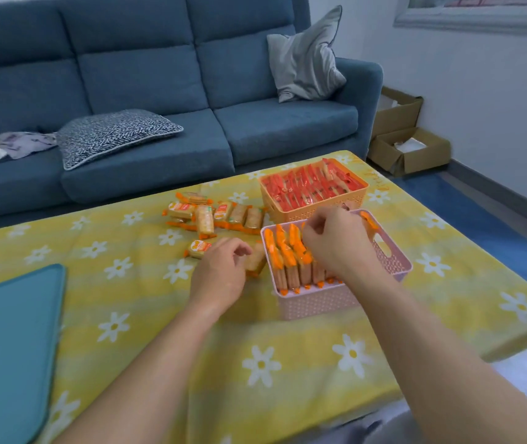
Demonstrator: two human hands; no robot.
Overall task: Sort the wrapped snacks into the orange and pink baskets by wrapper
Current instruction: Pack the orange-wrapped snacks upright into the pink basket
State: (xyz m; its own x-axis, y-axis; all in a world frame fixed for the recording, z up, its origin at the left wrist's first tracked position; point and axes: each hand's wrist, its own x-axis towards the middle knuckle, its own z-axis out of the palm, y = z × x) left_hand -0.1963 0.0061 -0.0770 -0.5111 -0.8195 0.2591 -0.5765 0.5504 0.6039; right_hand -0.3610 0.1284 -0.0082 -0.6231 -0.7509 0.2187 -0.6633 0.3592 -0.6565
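The pink basket [316,302] stands near the middle of the table with a row of orange-wrapped snacks [283,251] upright in it. Behind it the orange basket [313,213] is packed with red-wrapped snacks [307,187]. A loose pile of orange-wrapped snacks [210,214] lies left of the baskets. My left hand [220,274] has its fingers curled round one orange-wrapped snack [255,262] just left of the pink basket. My right hand [335,241] hovers over the pink basket with fingers curled; an orange wrapper [367,219] shows beside it, and whether it holds that one is unclear.
The table wears a yellow cloth with white flowers [287,363]. A teal pad [9,347] lies at the near left. A blue sofa [159,91] with cushions runs along the far side. Cardboard boxes [409,152] sit on the floor at the right.
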